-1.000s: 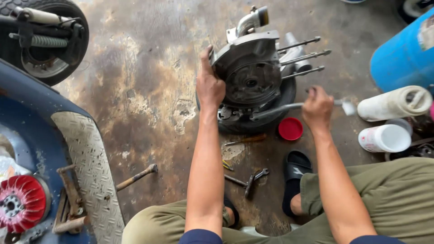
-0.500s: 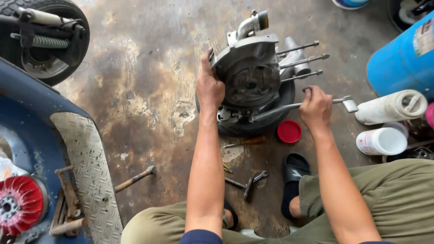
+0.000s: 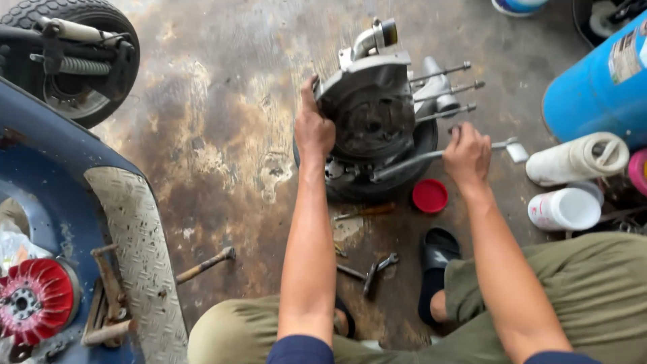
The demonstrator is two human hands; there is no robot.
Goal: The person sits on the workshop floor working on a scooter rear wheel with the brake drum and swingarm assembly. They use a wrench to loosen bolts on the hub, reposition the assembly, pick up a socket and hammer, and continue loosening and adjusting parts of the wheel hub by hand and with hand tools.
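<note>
A grey scooter engine [image 3: 374,114] with long studs pointing right rests on a small black tyre [image 3: 397,178] on the stained concrete floor. My left hand [image 3: 314,128] presses against the engine's left side and grips its casing edge. My right hand [image 3: 466,154] is closed around the long metal kick lever [image 3: 411,162] that sticks out from the engine's lower right. I am squatting, with olive trousers and black sandals [image 3: 438,259] in view below.
A red lid [image 3: 430,195], wrenches [image 3: 374,269], a screwdriver [image 3: 367,211] and a hammer [image 3: 205,264] lie on the floor. White containers [image 3: 565,207] and a blue drum [image 3: 600,84] stand at right. A blue scooter body [image 3: 60,222] with a red fan [image 3: 34,300] and a wheel [image 3: 81,57] fill the left.
My right hand has slid slightly along the lever and both hands sit a little higher; the engine stays on the tyre, with my left hand still on its side.
</note>
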